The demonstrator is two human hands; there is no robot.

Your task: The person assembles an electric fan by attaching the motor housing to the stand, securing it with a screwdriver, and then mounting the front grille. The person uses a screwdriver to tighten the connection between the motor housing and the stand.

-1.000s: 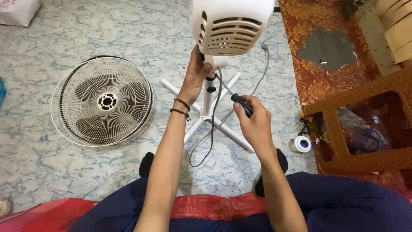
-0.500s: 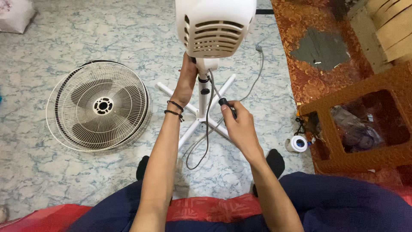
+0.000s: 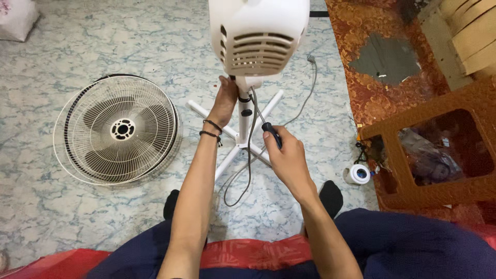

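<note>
My right hand [image 3: 287, 155]: clenched on a black-handled screwdriver [image 3: 270, 132], tip up toward the fan neck. My left hand [image 3: 225, 98]: grasping the white fan pole [image 3: 244, 111] under the motor housing [image 3: 258, 33]. Left of it, on the floor: fan grille [image 3: 116, 129].

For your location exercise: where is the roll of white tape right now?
In the head view, the roll of white tape lies on the floor, right of the right hand, beside the brown plastic stool.

Even indoor light, soft shadows beneath arms; mild glare on white plastic; wide-angle bending at edges; sharp focus.
</note>
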